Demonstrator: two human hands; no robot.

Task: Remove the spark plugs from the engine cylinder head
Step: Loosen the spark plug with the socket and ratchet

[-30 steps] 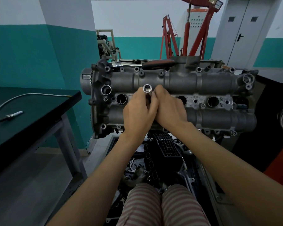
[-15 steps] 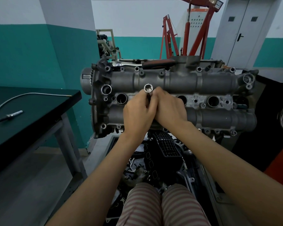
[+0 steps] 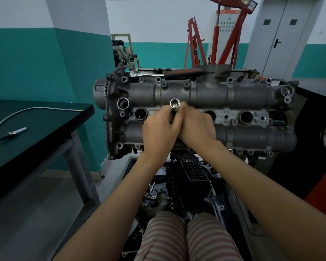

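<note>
Both the left hand (image 3: 159, 131) and right hand (image 3: 195, 127) keep pinching the socket (image 3: 174, 103), which has edged slightly up from the cylinder head (image 3: 252, 95), suggesting the plug is unthreading.

Auto workshop, red engine hoist (image 3: 224, 40), engine cylinder head (image 3: 233, 95), workbench (image 3: 45, 117)

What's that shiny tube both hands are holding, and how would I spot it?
Find the big grey metal engine cylinder head. At its middle, the left hand and right hand meet around a chrome socket tube. Unlike the dark wells beside it, it sticks up, bright and hollow-ended.
</note>
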